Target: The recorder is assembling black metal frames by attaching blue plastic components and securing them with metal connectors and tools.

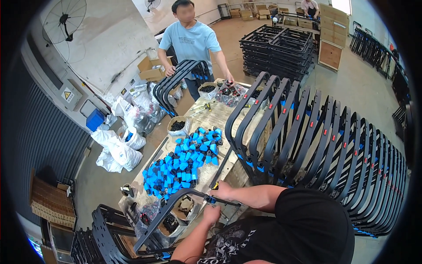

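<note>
A black bent-tube frame (pixel 159 218) lies across the near end of the table, in front of me. My right hand (pixel 223 192) is closed around a small yellow-and-black handled tool (pixel 215 186), just above the frame's end. The tool's exact kind is unclear. Right under it, a blue-and-black end piece (pixel 211 199) sits on the frame's tube. My left hand (pixel 212 214) is closed beside that end piece, fingers curled; what they pinch is too small to make out. Beyond the frame spreads a large pile of blue-and-black plastic pieces (pixel 182 163).
A long row of standing black frames (pixel 325 132) hems in the wooden table (pixel 204 119) on the right. Boxes of small black parts (pixel 177 126) stand along it. Across the table, a person (pixel 189 39) handles several frames. White sacks (pixel 121 152) lie on the floor left.
</note>
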The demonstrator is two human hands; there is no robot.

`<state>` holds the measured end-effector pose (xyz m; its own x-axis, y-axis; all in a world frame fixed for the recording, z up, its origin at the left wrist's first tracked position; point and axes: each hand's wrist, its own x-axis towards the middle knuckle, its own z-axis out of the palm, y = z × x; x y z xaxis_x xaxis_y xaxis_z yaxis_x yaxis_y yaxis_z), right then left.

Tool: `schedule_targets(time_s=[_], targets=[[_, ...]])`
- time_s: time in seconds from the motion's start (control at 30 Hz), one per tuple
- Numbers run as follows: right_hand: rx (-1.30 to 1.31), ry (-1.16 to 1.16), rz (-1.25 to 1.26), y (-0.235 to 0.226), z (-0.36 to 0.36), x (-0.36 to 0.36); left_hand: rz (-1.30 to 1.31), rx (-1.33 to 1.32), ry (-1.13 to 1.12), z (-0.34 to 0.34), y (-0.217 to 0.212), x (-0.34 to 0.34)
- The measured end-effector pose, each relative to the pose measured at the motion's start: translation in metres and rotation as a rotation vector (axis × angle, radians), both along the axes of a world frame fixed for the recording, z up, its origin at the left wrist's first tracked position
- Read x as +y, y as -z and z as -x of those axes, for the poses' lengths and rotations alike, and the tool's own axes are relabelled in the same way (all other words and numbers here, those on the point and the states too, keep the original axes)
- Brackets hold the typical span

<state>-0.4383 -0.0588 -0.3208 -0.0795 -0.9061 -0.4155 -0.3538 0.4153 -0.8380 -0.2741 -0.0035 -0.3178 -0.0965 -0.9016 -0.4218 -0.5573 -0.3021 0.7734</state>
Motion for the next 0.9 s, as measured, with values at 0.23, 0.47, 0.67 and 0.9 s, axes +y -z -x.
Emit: schedule_targets(time_s=[0.23, 0.47, 0.67, 0.9], targets=[[-0.153, -0.151, 0.151, 0.026, 0.016, -0.007, 0.333, -0.244, 0.028, 0.013, 0.017, 0.012], [-0.027, -0.254, 0.122, 0.085, 0.016, 0.023, 0.177, -0.289, 0.032, 0.010, 0.031, 0.001], [0.023, -0.255, -0.061, 0.017, 0.023, 0.070, 0.120, -0.441, 0.009, 0.005, 0.041, 0.014], [-0.074, -0.252, -0.235, -0.038, 0.025, 0.055, 0.110, -0.241, 0.005, 0.000, 0.039, 0.008]])
